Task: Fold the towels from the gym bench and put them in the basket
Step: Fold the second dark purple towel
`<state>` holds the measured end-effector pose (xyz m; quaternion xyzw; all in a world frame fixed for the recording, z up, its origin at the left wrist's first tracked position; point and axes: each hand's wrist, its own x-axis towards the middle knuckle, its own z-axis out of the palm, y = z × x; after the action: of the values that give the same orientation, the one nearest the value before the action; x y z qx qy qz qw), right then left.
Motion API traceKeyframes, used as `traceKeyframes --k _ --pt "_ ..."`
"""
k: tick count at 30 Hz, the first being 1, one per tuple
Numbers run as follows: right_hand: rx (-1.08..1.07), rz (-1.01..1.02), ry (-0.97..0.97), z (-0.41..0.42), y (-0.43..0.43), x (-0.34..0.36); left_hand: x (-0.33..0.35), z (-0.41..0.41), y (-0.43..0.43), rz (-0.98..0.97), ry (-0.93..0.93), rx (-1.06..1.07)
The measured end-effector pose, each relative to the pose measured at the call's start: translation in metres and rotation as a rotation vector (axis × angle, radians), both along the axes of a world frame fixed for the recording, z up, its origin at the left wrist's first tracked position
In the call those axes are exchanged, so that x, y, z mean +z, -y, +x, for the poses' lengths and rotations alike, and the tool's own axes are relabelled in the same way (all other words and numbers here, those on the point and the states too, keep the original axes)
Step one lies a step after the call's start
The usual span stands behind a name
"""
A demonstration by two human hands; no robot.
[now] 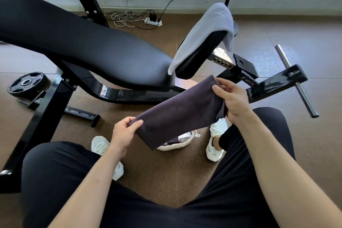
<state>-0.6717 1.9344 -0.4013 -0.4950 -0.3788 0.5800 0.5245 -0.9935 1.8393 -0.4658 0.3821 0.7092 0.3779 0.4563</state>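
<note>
Dark towel (177, 111) is midair over the basket (175, 147), left hand (123, 133) and right hand (231, 102) fingers pinched on opposite ends. Soft, light, floppy, so grip corners. Grey towel (203, 31) waits on the bench (92, 52).

**A small gym room**

A padded black bench (88, 42) on a glossy steel frame fills the left of the view, with a second pad (201, 55) beside its end. A weight plate (26, 84) lies on the brown speckled floor (305, 46) by the frame's foot, and a bare steel bar (296, 79) juts from the frame at the right. A power strip (153, 21) and coiled cables sit along the pale wall.
</note>
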Motion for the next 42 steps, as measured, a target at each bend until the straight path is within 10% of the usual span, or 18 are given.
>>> traceKeyframes --k 7,18,42 --pt "0.064 -0.148 0.235 -0.009 0.001 -0.019 0.007 -0.004 -0.001 0.112 0.020 0.159" --pt "0.217 0.147 0.655 -0.060 0.022 -0.035 0.012 0.012 0.003 0.139 0.059 -0.037" --pt "0.463 0.210 0.807 -0.109 0.055 -0.052 0.022 0.029 0.008 0.144 0.218 -0.210"
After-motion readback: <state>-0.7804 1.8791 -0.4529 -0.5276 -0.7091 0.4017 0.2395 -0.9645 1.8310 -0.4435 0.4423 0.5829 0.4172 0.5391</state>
